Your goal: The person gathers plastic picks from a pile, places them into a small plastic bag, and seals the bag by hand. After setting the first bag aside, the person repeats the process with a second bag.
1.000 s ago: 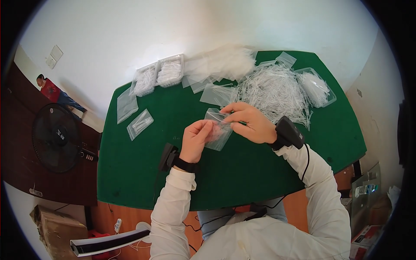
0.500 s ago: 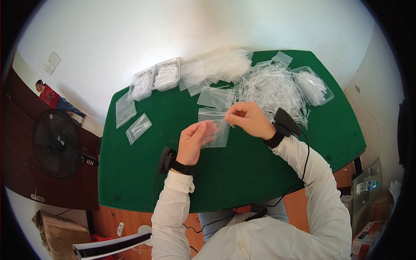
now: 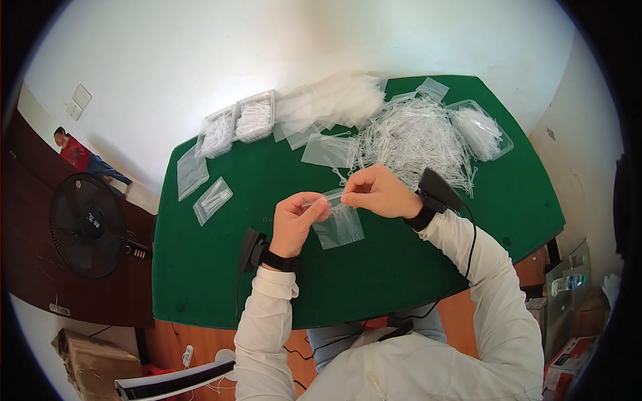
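Note:
A small clear zip bag (image 3: 340, 232) hangs over the green table in front of me. My left hand (image 3: 299, 219) pinches its upper left corner between thumb and fingers. At the upper right edge of the same bag, my right hand (image 3: 382, 192) closes thumb against fingers. Some thin, clear pieces show faintly inside the bag near its top. Just beyond my right hand spreads a large heap of clear plastic sticks (image 3: 418, 144), some with looped ends. Another clear bag (image 3: 326, 151) lies flat by the heap's left side.
Two clear trays of white sticks (image 3: 255, 119) stand at the back left, beside loose flat bags (image 3: 328, 103). A third tray (image 3: 480, 132) sits right of the heap. On the left lie a filled bag (image 3: 213, 201) and a flat bag (image 3: 192, 175). A fan (image 3: 89, 224) stands beyond the table.
The bag has come nearer to me and hangs lower. My left hand's fingers, spread against the bag before, now pinch its top edge. My right hand has shifted slightly toward me.

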Demonstrator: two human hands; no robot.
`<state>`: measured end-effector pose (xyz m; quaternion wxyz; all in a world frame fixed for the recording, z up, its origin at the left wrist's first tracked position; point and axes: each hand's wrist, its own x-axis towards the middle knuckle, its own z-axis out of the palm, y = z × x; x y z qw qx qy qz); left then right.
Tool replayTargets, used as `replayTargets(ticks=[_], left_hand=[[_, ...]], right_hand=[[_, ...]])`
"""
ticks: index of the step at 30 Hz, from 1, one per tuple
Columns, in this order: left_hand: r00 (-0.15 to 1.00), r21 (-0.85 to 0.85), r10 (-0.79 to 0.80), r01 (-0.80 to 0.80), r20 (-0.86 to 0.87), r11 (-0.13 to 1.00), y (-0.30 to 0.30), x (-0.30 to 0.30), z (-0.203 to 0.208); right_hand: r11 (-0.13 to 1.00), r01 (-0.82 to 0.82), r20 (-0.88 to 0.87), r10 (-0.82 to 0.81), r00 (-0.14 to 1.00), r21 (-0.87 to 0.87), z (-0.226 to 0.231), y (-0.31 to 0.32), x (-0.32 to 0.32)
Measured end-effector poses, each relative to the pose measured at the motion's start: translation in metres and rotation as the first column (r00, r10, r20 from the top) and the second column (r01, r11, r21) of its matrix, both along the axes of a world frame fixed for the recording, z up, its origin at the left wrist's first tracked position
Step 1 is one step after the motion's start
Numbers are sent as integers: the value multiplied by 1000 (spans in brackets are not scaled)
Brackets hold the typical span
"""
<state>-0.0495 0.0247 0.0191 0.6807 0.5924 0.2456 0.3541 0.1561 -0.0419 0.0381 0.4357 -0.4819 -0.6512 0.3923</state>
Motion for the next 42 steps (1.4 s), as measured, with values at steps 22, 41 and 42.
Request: replayTargets(ticks=[22,41,42], left_hand=[[992,184,124,-123,4,975,-9,7,-4],[996,137,90,-86,-23,987,-10,9,-2],[994,144,102,-97,-29,985,-8,8,-3]], right_hand=[[993,72,-131,-60,990,95,-8,0,-10],[974,128,-23,-125,992,185,-11,4,-17],[969,135,-6,-137,991,207,-13,5,-17]])
